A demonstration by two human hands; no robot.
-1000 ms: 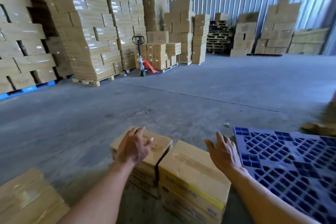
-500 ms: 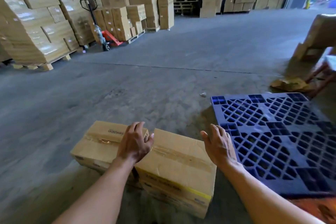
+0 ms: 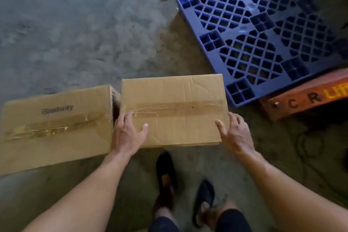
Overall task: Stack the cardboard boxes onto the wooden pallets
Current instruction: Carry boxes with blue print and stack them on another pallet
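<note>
Low in the centre of the frame, the left hand (image 3: 130, 134) and right hand (image 3: 236, 133) are set, fingers spread, against the two ends of a cardboard box (image 3: 173, 103), thumbs on its taped top. Whether it is off the floor (image 3: 75, 24) cannot be told. A second box (image 3: 56, 133) just beside it at the left is printed "Glodway", slightly blurred. On the orange bar (image 3: 308, 98) at the right, "C R" and cut-off yellow letters are read. Nothing is seen on the blue pallet (image 3: 263, 34) at upper right, so stacking is judged barely begun.
</note>
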